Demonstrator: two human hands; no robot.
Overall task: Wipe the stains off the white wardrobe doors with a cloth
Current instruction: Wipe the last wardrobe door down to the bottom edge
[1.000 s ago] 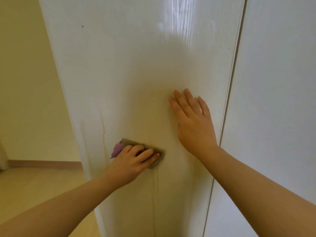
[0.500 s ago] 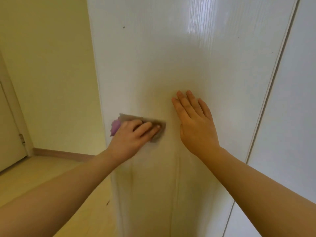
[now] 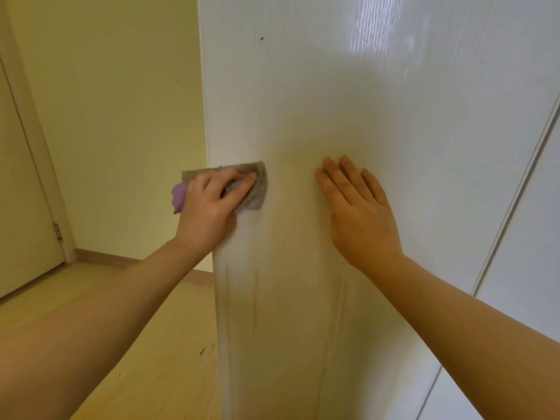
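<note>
From my remote seat I saw the left hand (image 3: 212, 204) with its fingers curled down over the cloth (image 3: 254, 186), pinning it flat against the wardrobe door (image 3: 333, 101). The cloth lay under and just beyond the fingertips, its long side running roughly crosswise, one end hanging past the door's outer edge on the thumbless side of the hand and a purple fold poking out behind the knuckles. The right hand (image 3: 360, 213) was spread flat on the same door, fingers straight and together, gripping nothing, a little way off to the inner side of the left hand with bare panel between them. The relation I judged the next stroke to turn on was this: the pale vertical streaks (image 3: 256, 295) ran straight below the left hand, toward its wrist and past it, so the left hand was by far the nearer one and a pull downward along their length would meet them. A dark speck (image 3: 262, 38) sat well above its fingertips. Compared with a second before, the cloth had climbed: then it was down level with the right wrist, and now it stood level with the right fingertips and closer to the door's edge, while the right hand had kept its place.
</note>
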